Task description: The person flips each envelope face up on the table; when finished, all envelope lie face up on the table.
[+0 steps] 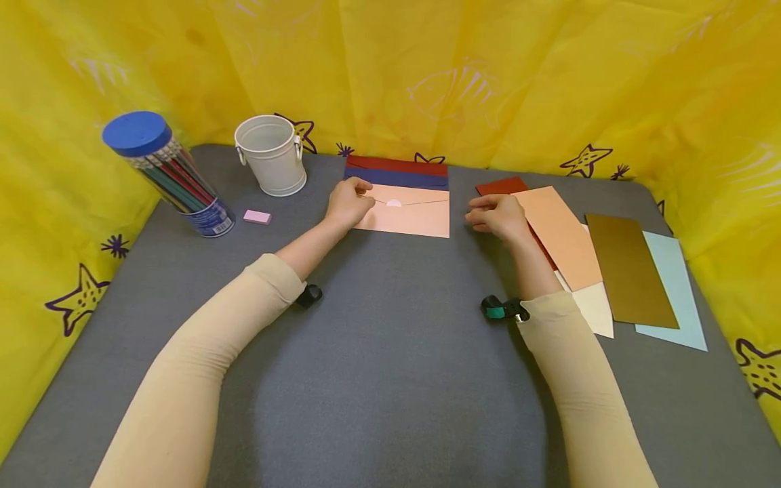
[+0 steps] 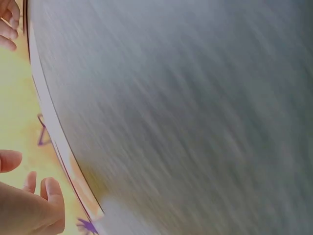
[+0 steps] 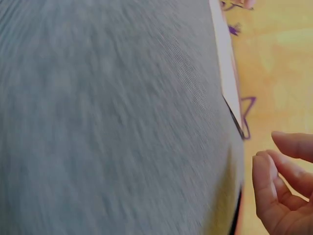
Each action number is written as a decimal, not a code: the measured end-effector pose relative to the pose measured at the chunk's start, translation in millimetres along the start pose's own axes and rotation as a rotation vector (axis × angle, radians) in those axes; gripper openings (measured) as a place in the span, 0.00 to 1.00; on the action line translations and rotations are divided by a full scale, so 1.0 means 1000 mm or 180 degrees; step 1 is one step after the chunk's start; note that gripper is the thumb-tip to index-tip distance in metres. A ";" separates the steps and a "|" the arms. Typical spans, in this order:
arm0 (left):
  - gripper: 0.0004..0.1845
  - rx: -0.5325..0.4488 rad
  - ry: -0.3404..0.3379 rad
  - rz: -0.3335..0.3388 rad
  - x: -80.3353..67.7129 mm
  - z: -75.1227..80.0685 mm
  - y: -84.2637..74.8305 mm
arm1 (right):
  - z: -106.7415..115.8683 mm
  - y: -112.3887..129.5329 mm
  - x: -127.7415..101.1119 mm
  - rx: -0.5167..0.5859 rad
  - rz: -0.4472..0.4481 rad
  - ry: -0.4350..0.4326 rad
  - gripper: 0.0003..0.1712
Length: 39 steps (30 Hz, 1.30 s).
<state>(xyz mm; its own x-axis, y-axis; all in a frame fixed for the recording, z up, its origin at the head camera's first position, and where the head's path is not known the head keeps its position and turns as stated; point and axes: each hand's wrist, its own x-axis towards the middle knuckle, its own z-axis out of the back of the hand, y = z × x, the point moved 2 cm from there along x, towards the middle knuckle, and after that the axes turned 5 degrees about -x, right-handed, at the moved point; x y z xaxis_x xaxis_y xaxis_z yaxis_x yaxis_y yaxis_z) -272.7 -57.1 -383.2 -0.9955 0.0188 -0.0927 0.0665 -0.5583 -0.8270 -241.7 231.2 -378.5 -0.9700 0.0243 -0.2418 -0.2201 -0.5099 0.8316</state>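
A pale pink envelope (image 1: 415,217) with a round seal on its flap lies on the grey table, overlapping a blue envelope (image 1: 399,179) and a red envelope (image 1: 396,165) behind it. Over the pink one's left end is my left hand (image 1: 349,203), fingers loosely bent; the left wrist view shows thumb and fingers (image 2: 54,196) apart with nothing between them. To the right of the envelopes, my right hand (image 1: 499,215) hovers beside a peach card (image 1: 561,237) and a dark red one (image 1: 502,186). Its thumb and fingers (image 3: 264,181) are bent and hold nothing.
At the right lie a cream sheet (image 1: 594,308), a brown card (image 1: 631,271) and a light blue card (image 1: 671,285). On the left stand a blue-lidded tub of pencils (image 1: 173,176) and a white bucket (image 1: 271,159), near a pink eraser (image 1: 257,217). Yellow cloth (image 1: 390,81) borders the table.
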 end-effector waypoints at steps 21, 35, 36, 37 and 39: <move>0.22 -0.2109 0.1377 0.0348 -0.041 -0.113 -0.092 | 0.125 -0.052 -0.030 -0.0749 -0.0260 -0.0490 0.37; 0.18 -0.3518 0.1272 0.1178 -0.061 -0.213 -0.138 | 0.153 -0.075 -0.014 -0.1162 -0.0650 -0.0425 0.40; 0.17 -0.3537 0.1208 0.1241 -0.061 -0.217 -0.138 | 0.154 -0.077 -0.012 -0.1140 -0.0671 -0.0428 0.41; 0.16 -0.3550 0.1147 0.1296 -0.060 -0.221 -0.138 | 0.154 -0.078 -0.011 -0.1119 -0.0690 -0.0429 0.41; 0.15 -0.3587 0.1083 0.1380 -0.060 -0.226 -0.137 | 0.155 -0.082 -0.010 -0.1100 -0.0698 -0.0405 0.41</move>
<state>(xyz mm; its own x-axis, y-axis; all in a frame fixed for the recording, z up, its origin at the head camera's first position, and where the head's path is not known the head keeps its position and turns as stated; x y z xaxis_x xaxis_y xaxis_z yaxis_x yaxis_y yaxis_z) -207.2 205.9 -389.5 -0.8208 0.3179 -0.4746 0.5712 0.4433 -0.6908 -230.0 405.8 -367.1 -0.9139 0.2589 -0.3126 -0.3959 -0.7386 0.5457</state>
